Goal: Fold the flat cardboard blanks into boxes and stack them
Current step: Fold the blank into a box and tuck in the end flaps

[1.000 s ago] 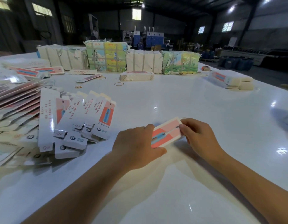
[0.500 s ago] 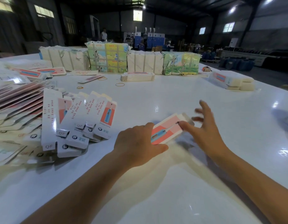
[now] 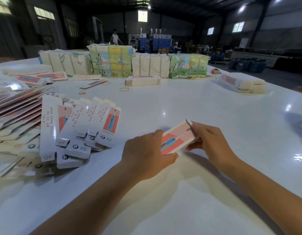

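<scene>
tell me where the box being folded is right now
In the head view the box is low and right of centre, gripped between the left hand and right hand, right of the fanned folded boxes.

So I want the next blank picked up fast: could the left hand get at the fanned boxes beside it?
Probably yes, once freed: the left hand grips the box with the right hand, and only bare table lies between it and the fanned boxes.

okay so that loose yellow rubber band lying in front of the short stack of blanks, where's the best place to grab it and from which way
Take the rubber band from straight above, pinching its near strand. It lies flat as a thin open loop on the white table, so there is no side to get under. Nothing touches it; the stack of blanks sits clear behind it.
</scene>
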